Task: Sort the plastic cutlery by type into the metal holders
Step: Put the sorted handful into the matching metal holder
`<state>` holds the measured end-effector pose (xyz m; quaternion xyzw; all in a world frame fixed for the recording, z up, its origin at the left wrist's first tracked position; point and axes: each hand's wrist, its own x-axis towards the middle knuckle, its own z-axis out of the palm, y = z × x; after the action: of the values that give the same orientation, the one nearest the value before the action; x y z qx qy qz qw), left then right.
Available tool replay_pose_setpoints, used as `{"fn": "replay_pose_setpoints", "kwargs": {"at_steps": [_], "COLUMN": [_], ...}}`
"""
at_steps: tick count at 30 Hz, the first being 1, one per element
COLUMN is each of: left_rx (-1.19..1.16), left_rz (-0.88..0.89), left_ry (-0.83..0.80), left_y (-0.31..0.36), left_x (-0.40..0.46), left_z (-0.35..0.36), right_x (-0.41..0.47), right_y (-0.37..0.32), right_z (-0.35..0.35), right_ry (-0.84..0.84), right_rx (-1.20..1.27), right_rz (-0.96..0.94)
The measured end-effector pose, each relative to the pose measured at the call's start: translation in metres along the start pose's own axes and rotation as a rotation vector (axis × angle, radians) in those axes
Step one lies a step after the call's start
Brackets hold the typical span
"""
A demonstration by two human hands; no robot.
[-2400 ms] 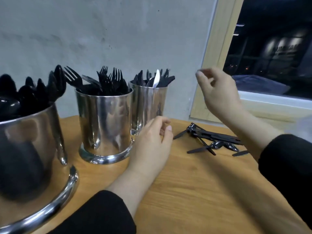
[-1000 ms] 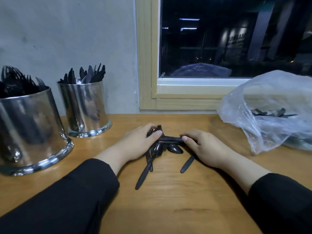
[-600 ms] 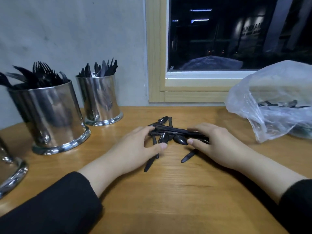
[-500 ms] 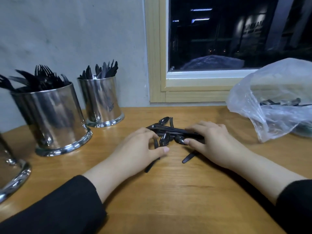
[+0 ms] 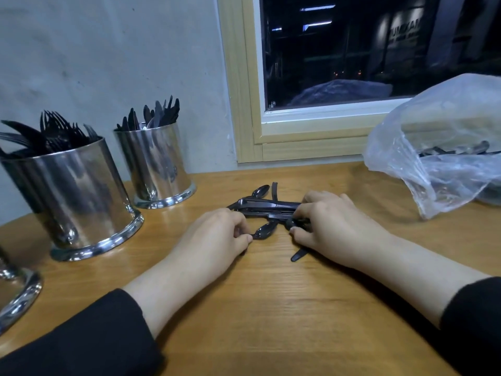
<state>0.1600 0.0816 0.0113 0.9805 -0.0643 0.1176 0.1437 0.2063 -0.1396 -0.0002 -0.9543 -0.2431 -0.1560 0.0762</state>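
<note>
Centrally on the wooden table (image 5: 271, 308), the pile of black cutlery (image 5: 267, 207) lies with its long axis running left to right, well apart from the fork holder (image 5: 73, 196), the knife holder (image 5: 156, 164) and the plastic bag (image 5: 444, 150). The left hand (image 5: 214, 240) pinches a spoon (image 5: 264, 230) whose bowl points right; the right hand (image 5: 333, 226) curls its fingers on the pile's right end.

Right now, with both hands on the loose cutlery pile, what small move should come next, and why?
Probably lift the spoon that the left hand pinches clear of the pile: the right hand holds the other pieces down, so it should come free.
</note>
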Motion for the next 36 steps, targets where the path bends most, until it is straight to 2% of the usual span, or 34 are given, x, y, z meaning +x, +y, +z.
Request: {"fn": "replay_pose_setpoints", "kwargs": {"at_steps": [7,12,17,21,26,30,36], "left_rx": [-0.053,-0.257,-0.334,-0.379,-0.622,-0.759,-0.971], "left_rz": [-0.043,-0.083,-0.065,-0.086,-0.104,-0.117,-0.120], "left_ry": [0.055,0.275,0.389,0.352,0.233,0.196,0.036], "left_y": [-0.004,-0.009,-0.012,-0.012,-0.006,0.001,0.014], "left_x": [0.001,0.003,0.000,0.001,0.002,-0.002,-0.008], "left_z": [-0.004,-0.012,-0.018,-0.019,-0.017,-0.015,-0.011], "right_x": [-0.001,-0.001,-0.004,-0.009,-0.010,-0.010,-0.011], "right_y": [-0.003,-0.001,0.004,-0.001,-0.009,-0.012,-0.015], "right_z": [-0.012,-0.014,-0.019,-0.026,-0.024,-0.023,-0.021], "right_ry": [0.008,0.002,0.166,0.304,0.388,0.494,0.517], "right_rx": [-0.066,-0.079,-0.052,0.075,0.215,0.273,0.299], "right_rz": [0.001,-0.004,-0.032,-0.149,-0.302,-0.262,-0.210]}}
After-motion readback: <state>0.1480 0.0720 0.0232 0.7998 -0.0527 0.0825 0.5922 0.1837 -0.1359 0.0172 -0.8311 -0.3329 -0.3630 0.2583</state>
